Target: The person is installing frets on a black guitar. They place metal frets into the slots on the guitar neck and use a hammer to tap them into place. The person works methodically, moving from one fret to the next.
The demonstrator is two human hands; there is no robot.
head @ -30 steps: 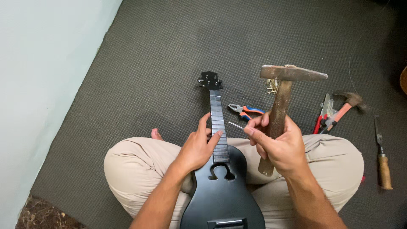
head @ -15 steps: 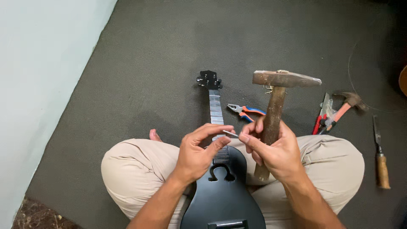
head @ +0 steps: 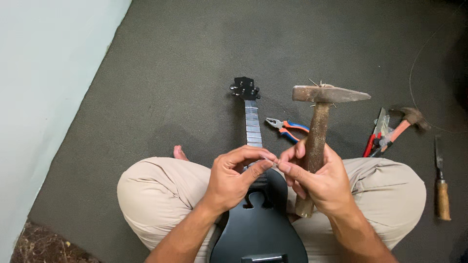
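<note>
A black ukulele lies on my crossed legs, neck pointing away, its headstock on the floor. My right hand grips a wooden-handled hammer upright, its rusty head above. My left hand hovers over the lower neck, its thumb and forefinger meeting the right hand's fingertips on a small thin metal piece, too small to make out.
On the dark carpet right of the neck lie blue-and-orange pliers. Farther right are red-handled cutters, a second hammer and a wooden-handled chisel. A thin wire curves at far right. A pale wall runs along the left.
My left hand lifted off the ukulele neck and came to the right hand's fingertips, pinching the thin metal piece together. The hammer stayed upright in the right hand.
</note>
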